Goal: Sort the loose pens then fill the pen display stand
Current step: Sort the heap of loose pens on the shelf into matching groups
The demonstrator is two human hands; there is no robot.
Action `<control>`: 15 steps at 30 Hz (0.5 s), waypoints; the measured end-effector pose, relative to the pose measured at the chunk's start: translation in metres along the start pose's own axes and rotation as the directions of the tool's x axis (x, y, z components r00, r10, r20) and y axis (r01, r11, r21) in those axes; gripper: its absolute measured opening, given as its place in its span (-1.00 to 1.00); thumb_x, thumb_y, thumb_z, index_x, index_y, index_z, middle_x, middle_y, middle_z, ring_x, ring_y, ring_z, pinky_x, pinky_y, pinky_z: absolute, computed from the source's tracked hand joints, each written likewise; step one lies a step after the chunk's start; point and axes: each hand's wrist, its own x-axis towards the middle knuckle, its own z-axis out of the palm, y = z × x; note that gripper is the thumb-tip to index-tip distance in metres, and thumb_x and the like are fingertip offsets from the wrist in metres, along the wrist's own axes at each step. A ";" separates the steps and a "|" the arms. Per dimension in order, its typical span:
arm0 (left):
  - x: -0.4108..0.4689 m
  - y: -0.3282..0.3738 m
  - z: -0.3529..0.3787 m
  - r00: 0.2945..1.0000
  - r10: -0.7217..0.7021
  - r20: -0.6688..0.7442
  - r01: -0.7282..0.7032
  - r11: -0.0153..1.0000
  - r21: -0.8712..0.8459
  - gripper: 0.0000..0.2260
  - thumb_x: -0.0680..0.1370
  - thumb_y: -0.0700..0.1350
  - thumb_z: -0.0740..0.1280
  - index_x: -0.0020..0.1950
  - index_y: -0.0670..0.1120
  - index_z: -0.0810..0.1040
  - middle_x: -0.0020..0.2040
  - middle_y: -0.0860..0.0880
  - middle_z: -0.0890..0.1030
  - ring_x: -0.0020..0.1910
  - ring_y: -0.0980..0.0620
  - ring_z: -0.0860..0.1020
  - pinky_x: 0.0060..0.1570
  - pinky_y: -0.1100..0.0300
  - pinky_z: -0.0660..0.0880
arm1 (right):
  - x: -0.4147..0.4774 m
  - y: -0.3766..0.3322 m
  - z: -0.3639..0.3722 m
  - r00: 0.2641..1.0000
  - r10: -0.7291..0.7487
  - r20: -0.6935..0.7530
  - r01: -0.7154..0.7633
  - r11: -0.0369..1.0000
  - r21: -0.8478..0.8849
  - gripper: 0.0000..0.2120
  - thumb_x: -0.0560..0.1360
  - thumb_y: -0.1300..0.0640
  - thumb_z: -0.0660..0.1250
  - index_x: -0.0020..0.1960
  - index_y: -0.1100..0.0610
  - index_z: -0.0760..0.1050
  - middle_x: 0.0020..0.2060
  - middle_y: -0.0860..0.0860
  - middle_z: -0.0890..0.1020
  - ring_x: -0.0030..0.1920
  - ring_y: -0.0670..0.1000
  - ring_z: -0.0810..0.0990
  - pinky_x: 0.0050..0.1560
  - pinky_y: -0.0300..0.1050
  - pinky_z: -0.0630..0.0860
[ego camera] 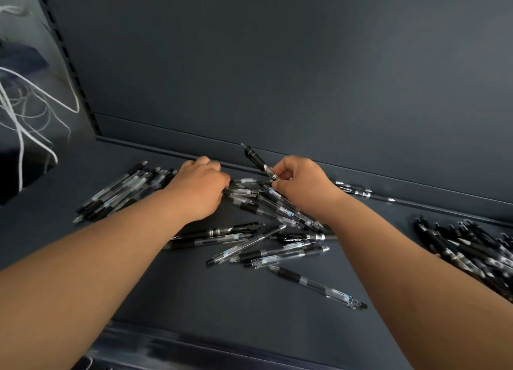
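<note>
Pen pinched tilted in right hand; left hand palm-down on pile

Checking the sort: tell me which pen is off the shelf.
The black pen pinched in the right hand, tip angled upward; the others lie on the shelf.

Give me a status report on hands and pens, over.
Right hand pinches a black pen, raised. Left hand on the loose pens, grip hidden. Left pile, right pile alongside. Nothing blocking.
</note>
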 end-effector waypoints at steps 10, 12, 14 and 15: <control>-0.013 -0.007 -0.014 0.991 -0.123 -0.060 0.107 0.971 -0.213 -0.83 0.60 -0.06 0.24 0.16 0.00 0.53 0.10 0.03 0.56 0.15 -0.03 0.41 0.14 0.09 0.31 | -0.005 -0.011 -0.001 0.999 -0.022 0.032 0.021 0.999 0.051 -0.86 0.51 0.20 0.34 -0.11 -0.03 0.48 -0.22 -0.08 0.54 -0.25 -0.11 0.50 -0.25 -0.25 0.45; -0.019 -0.009 -0.020 0.983 -0.169 -0.067 0.141 0.944 -0.298 -0.84 0.60 -0.08 0.24 0.14 -0.01 0.55 0.09 0.01 0.57 0.14 -0.03 0.42 0.13 0.08 0.34 | -0.006 -0.013 0.000 0.999 -0.024 0.032 0.022 0.997 0.069 -0.90 0.52 0.20 0.34 -0.05 0.01 0.50 -0.21 -0.07 0.54 -0.24 -0.10 0.50 -0.22 -0.25 0.46; -0.025 -0.012 -0.024 0.977 -0.205 -0.064 0.171 0.923 -0.345 -0.83 0.60 -0.09 0.24 0.15 -0.02 0.56 0.08 0.00 0.57 0.14 -0.03 0.44 0.13 0.08 0.36 | -0.007 -0.015 0.001 0.999 -0.032 0.025 0.030 0.996 0.080 -0.91 0.52 0.20 0.34 -0.03 0.03 0.51 -0.20 -0.07 0.54 -0.21 -0.08 0.51 -0.17 -0.23 0.46; -0.028 -0.014 -0.026 0.973 -0.223 -0.061 0.186 0.912 -0.367 -0.83 0.60 -0.09 0.24 0.15 -0.03 0.56 0.07 0.00 0.57 0.13 -0.03 0.45 0.11 0.08 0.37 | -0.007 -0.017 0.002 0.999 -0.037 0.022 0.035 0.996 0.084 -0.91 0.51 0.20 0.35 -0.04 0.03 0.51 -0.20 -0.07 0.54 -0.21 -0.08 0.51 -0.16 -0.23 0.46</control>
